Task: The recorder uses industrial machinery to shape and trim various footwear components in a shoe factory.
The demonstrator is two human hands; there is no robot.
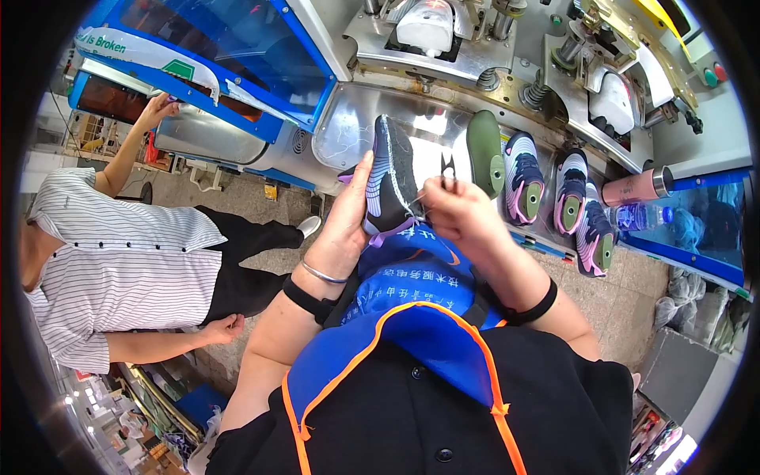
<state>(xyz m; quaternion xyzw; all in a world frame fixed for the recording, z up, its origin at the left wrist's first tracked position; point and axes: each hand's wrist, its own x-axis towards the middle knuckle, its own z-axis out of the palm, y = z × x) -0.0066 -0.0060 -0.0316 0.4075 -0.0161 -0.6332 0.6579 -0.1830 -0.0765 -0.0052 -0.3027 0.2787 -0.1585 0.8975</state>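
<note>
My left hand (351, 207) grips a dark shoe upper (393, 170) with pale striped sides and purple trim. Its underside is turned toward me, and a white cord (386, 131) runs round the edge. At the heel end, the bent fingers of my right hand (467, 212) are pinched together on what looks like a loose end of that cord. Just beyond my right hand, a green shoe last (484, 154) lies on the metal worktop. To its right are navy and pink sneakers (523, 178) with green lasts inside.
Pressing machines (427, 32) stand behind the metal worktop (340, 119). A pink tumbler (633, 187) and a plastic water bottle (640, 216) lie at the right. On the left, a person in a striped shirt (142, 253) reaches toward a blue-framed machine (229, 47).
</note>
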